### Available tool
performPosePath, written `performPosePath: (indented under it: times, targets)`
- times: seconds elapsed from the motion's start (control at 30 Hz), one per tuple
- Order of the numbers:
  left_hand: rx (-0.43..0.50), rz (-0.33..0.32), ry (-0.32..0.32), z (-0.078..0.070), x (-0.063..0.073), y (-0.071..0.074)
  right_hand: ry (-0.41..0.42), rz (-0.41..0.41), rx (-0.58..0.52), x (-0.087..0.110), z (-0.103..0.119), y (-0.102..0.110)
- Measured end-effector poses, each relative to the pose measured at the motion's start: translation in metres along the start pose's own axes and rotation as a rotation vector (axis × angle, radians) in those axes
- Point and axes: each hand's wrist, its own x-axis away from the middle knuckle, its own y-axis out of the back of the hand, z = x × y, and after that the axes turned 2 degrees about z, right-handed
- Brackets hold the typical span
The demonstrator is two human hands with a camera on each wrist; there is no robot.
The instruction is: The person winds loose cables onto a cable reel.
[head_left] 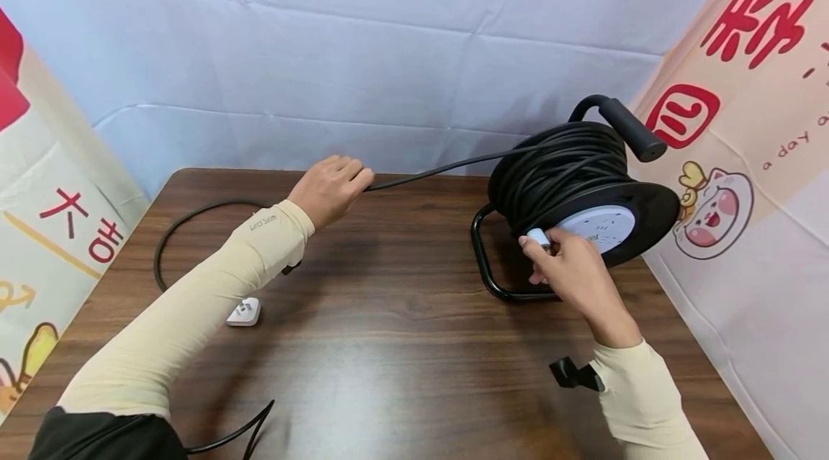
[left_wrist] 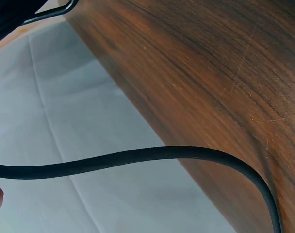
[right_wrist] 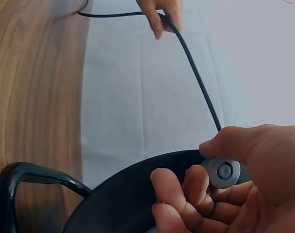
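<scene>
A black cable reel [head_left: 563,179] stands on its tubular frame at the right of the table, wound with many turns of black cable [head_left: 447,167]. My left hand [head_left: 333,190] grips the cable left of the reel; the stretch between hand and drum runs fairly straight. In the left wrist view the cable [left_wrist: 138,154] bends down toward the table. My right hand [head_left: 573,265] pinches a small light-grey crank knob [head_left: 538,237] at the rim of the reel's near side. The right wrist view shows this knob [right_wrist: 224,172] between thumb and fingers.
A white plug [head_left: 244,312] lies on the wooden table [head_left: 388,345], near the cable's loop at left. Another thin black cord [head_left: 233,435] is at the front left edge. The reel's carrying handle [head_left: 631,129] sticks out at top right. Cloth backdrops [head_left: 324,50] enclose the table.
</scene>
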Motion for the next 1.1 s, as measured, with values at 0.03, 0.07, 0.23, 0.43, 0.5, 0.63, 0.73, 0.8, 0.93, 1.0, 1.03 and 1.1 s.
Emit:
performPosePath:
  times: [0.03,0.07,0.23,0.43,0.5,0.63,0.73,0.8,0.93,1.0,1.03,1.1]
  targets:
    - [0.002,0.005,0.002,0.000,0.001,0.001,-0.002,0.000,0.000,0.000,0.001,0.001]
    - [0.006,0.008,0.005,0.000,0.001,0.001,-0.003,0.000,-0.001,0.000,0.001,0.002]
    - [0.014,0.007,0.003,-0.001,0.001,-0.001,0.004,-0.015,0.007,-0.001,0.002,0.006]
    - [0.007,0.028,-0.001,-0.002,0.001,0.000,0.012,-0.026,0.010,-0.001,0.003,0.009]
    - [0.004,0.034,0.006,-0.002,0.002,0.001,0.020,-0.034,0.019,-0.001,0.003,0.010]
    - [0.007,0.029,0.018,-0.002,0.003,0.002,0.038,-0.049,0.029,-0.002,0.004,0.014]
    - [0.007,0.022,0.021,-0.002,0.004,0.001,0.043,-0.040,0.033,-0.003,0.004,0.016]
    - [0.005,0.024,0.024,-0.002,0.005,0.000,0.040,-0.026,0.040,-0.003,0.004,0.017]
    - [-0.001,0.035,0.031,-0.002,0.007,-0.002,0.035,-0.013,0.059,-0.003,0.005,0.020]
    - [-0.002,0.040,0.033,-0.002,0.008,-0.002,0.035,-0.018,0.067,-0.003,0.006,0.022]
    - [-0.001,0.043,0.034,-0.002,0.008,-0.002,0.037,-0.023,0.071,-0.004,0.006,0.023]
    - [0.000,0.047,0.035,-0.002,0.008,-0.001,0.040,-0.031,0.075,-0.004,0.006,0.025]
